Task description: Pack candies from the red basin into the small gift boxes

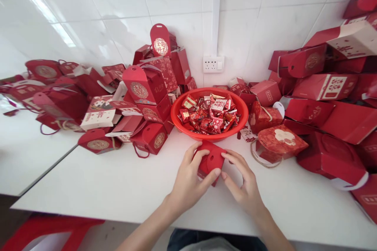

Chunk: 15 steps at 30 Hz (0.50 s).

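Observation:
A small red gift box [216,159] with a round hole in its top flap stands on the white table, between my two hands. My left hand [191,176] grips it from the left, fingers over the top and thumb along the near edge. On the other side, my right hand [243,182] has its fingertips pressed to the box's right edge and near corner. Just behind the box sits a red plastic basket [176,119] heaped with wrapped candies [206,115]. The lower sides of the box are partly hidden by my fingers.
Stacked red gift boxes [149,86] stand left of the basket, with more spread further left. Another tall pile of boxes [332,113] fills the right side. A wall socket [213,64] is behind the basket. A red stool [55,227] stands below the table's near left edge.

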Tool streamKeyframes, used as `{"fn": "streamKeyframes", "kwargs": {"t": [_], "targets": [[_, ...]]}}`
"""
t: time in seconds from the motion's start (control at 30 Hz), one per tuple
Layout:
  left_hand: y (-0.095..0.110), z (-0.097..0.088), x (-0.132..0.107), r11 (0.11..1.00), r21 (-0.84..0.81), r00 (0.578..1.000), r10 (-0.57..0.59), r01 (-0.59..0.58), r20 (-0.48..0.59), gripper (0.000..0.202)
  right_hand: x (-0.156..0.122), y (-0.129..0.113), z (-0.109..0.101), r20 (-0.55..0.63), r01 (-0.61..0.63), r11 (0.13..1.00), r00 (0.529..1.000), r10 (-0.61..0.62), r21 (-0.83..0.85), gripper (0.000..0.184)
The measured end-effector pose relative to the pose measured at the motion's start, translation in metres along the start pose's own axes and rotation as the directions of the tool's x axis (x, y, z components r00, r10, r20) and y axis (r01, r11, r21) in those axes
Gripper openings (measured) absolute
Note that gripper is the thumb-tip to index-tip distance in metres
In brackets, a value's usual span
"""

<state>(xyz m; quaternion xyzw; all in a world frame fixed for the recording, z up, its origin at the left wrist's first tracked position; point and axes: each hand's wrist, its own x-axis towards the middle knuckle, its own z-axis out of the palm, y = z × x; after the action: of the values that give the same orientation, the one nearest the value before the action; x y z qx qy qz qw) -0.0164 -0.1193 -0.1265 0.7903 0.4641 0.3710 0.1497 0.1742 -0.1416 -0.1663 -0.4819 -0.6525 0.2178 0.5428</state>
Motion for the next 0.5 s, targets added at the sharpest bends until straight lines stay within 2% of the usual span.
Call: {"fn": "streamKeyframes", "kwargs": {"t": [0.2,0.27,0.37,0.5], "targets": [[-0.004,-0.010,0.011,0.995,0.039,0.995,0.084,-0.087,0.057,0.035,0.000,-0.003,-0.002,0.019,0.047,0.999,0.999,-0.047,0.012,0.035],[-0.002,-0.011,0.009,0.989,0.117,0.996,0.084,-0.088,0.042,0.032,0.001,-0.004,-0.003,0.031,0.049,0.999,0.998,-0.050,0.021,0.036],[0.003,-0.010,0.002,0.975,0.209,0.997,0.068,-0.076,0.044,0.042,0.000,-0.006,-0.002,0.030,0.049,0.998,0.998,-0.050,0.030,0.037],[0.005,-0.016,-0.004,0.978,0.208,0.998,0.010,-0.023,0.067,0.046,-0.003,-0.003,-0.002,0.022,0.046,0.999,0.999,-0.046,0.027,0.038]]}}
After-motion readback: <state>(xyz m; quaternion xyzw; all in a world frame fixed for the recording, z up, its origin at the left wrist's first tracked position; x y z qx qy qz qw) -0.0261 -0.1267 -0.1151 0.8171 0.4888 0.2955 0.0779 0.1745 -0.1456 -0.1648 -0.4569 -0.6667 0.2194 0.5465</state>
